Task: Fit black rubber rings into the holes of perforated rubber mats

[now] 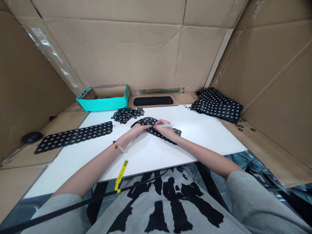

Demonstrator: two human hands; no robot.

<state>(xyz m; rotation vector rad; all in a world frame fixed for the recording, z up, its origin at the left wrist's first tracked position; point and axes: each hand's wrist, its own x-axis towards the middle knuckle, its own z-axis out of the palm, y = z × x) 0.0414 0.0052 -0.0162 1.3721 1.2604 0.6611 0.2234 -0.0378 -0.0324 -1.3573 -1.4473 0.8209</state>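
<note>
A black rubber sheet full of round holes (148, 123) lies at the middle of the white table (207, 136). My left hand (138, 129) rests on its left part with fingers curled, pressing the sheet down. My right hand (165, 129) is closed round a thin white stick (167, 125) that points right, its grip end over the sheet. A pile of loose black rubber rings (127, 114) sits just behind the sheet, to the left.
A long punched-out black sheet (74, 136) lies at the table's left. A teal cardboard box (104, 98) stands at the back left, a black strip (153, 100) at the back middle, a stack of black sheets (216, 104) at the back right. Cardboard walls surround everything.
</note>
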